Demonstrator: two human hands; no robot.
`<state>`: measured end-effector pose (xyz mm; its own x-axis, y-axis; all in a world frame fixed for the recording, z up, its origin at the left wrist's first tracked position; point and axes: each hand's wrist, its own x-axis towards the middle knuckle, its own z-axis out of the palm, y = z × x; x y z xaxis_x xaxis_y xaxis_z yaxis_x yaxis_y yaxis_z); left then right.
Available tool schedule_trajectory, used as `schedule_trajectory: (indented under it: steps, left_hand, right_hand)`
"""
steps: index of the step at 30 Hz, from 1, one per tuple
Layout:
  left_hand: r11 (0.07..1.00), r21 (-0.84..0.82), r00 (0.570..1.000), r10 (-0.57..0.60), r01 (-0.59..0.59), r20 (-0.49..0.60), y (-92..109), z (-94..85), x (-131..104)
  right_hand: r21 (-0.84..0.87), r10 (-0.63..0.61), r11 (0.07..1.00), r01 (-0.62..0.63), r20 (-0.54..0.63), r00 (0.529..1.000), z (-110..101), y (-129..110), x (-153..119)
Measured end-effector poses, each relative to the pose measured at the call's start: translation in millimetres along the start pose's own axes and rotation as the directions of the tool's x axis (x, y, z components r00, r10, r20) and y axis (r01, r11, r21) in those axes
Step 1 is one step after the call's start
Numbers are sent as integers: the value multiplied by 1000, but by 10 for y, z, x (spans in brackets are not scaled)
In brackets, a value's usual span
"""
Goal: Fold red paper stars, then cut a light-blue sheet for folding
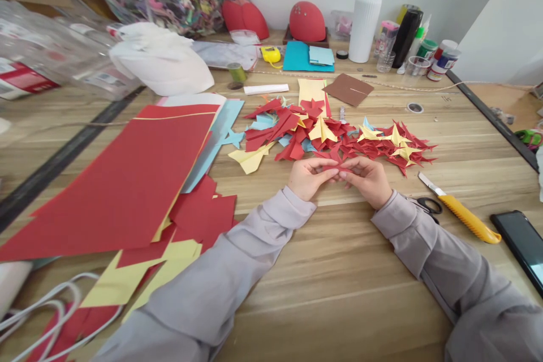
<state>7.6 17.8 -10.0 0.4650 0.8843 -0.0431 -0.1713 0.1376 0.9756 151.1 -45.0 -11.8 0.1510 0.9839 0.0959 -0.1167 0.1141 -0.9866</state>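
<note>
Between the fingertips of both hands is a small folded red paper star point(335, 154), partly hidden by the fingers. My left hand point(310, 176) pinches its left side with thumb and forefinger. From the right, my right hand point(368, 180) grips the same piece, thumbs almost touching. Just beyond lies a heap of folded red, yellow and blue paper pieces point(292, 130). To its right is a pile of red and yellow folded paper stars point(396, 144). A yellow folded piece point(251, 157) rests left of my left hand.
Large red paper sheets point(114, 181) and cut scraps cover the left side. A yellow-handled knife point(466, 215), black-handled scissors point(430, 205) and a phone point(524, 243) lie right of my right hand. Along the back stand a white bottle point(363, 28) and paint jars point(443, 62).
</note>
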Motion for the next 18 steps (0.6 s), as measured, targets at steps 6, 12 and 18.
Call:
schedule_trajectory:
  steps: [6, 12, 18]
  left_hand:
    - [1000, 3, 999, 30, -30, -23, -10, 6, -4]
    - [1000, 4, 999, 23, -22, -36, -14, 7, -2]
    - [1000, -4, 1000, 17, -17, -25, -19, 13, -11]
  right_hand:
    - [3, -13, 1000, 13, -10, 1000, 3, 2, 2]
    - [-11, -21, 1000, 20, -47, 999, 6, 1, 6]
    - [-32, 4, 999, -6, -49, 999, -6, 28, 17]
